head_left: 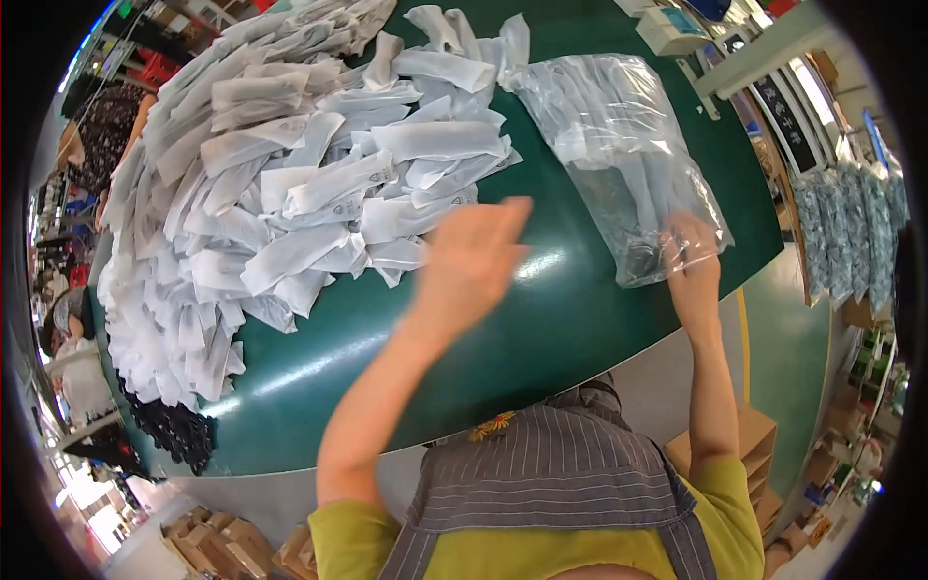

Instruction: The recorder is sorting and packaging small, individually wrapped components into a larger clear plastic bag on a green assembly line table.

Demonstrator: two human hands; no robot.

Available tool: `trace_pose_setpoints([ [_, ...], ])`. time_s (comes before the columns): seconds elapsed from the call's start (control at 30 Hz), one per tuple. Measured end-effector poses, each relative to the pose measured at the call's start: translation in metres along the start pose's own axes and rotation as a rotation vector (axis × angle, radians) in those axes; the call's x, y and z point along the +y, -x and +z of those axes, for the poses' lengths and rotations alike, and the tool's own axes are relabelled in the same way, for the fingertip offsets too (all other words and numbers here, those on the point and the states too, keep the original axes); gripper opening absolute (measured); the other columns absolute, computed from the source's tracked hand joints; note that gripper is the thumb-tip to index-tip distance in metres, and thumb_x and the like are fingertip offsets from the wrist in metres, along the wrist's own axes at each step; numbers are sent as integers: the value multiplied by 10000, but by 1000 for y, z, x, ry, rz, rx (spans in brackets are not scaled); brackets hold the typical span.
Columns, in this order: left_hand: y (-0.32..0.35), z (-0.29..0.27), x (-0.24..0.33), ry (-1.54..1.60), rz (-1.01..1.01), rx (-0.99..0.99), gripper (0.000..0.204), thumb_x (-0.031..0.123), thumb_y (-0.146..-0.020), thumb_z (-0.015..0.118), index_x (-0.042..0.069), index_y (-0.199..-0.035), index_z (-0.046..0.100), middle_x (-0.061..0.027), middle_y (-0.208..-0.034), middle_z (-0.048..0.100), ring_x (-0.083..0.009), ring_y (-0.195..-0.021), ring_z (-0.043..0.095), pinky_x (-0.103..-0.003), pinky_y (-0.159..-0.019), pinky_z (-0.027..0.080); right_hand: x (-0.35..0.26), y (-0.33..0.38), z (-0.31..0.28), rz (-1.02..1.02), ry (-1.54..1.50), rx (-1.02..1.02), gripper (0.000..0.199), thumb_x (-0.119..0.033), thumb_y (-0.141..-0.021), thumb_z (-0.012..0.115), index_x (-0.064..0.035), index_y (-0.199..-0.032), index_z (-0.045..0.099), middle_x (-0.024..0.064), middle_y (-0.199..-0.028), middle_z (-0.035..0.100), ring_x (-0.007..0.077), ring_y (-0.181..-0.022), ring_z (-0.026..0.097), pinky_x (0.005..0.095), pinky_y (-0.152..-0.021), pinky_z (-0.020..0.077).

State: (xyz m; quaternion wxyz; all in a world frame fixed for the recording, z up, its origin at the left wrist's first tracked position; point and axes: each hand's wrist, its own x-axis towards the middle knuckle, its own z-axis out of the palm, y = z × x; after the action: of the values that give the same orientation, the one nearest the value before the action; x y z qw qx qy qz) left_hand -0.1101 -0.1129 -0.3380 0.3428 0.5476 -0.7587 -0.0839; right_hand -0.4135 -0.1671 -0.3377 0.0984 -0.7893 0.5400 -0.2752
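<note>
A big clear plastic bag (638,174) lies on the green table, with several white-wrapped slim packets inside, most at its far end. My right hand (692,253) is at the bag's near end, fingers curled at the plastic, some of them seen through it. Whether the fingertips also touch a packet is unclear. My left hand (469,259) hovers over the table between the bag and a large heap of white packets (338,184). Motion blurs it, but the fingers look stretched out and apart, with nothing visible in them.
Small black pieces (174,430) lie in a pile at the table's left corner. A pale box-shaped device (672,31) stands at the far edge. Filled clear bags (851,232) stand at the right. Cardboard boxes (217,546) are on the floor, and other people are at the left.
</note>
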Motion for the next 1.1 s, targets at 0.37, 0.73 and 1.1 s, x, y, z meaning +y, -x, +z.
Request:
trace_pose_setpoints([
  [0.37, 82, -41, -80, -473, -50, -137, 439, 53, -786, 676, 28, -1213, 572, -144, -1165, 583, -327, -1141, 532, -524, -1103, 318, -131, -35, 184, -466, -236, -15, 213, -93, -759, 628, -62, -967, 596, 119, -991, 587, 301, -961, 555, 417, -796, 447],
  [0.73, 80, -9, 29, -170, 135, -440, 488, 34, -675, 727, 61, -1154, 637, -111, -954, 556, -311, -894, 543, -421, -811, 434, -62, 32, 96, -281, -7, -141, 390, -127, -725, 701, -65, -1080, 553, 110, -975, 539, 290, -980, 519, 416, -810, 383],
  [1.1, 149, -23, -1, -10, -223, -232, 507, 122, -804, 704, -12, -1269, 553, -218, -1224, 543, -410, -1137, 497, -503, -1014, 365, -119, 0, 154, -355, -74, -127, 293, -195, -725, 757, -82, -967, 637, 90, -990, 532, 261, -986, 492, 390, -828, 367],
])
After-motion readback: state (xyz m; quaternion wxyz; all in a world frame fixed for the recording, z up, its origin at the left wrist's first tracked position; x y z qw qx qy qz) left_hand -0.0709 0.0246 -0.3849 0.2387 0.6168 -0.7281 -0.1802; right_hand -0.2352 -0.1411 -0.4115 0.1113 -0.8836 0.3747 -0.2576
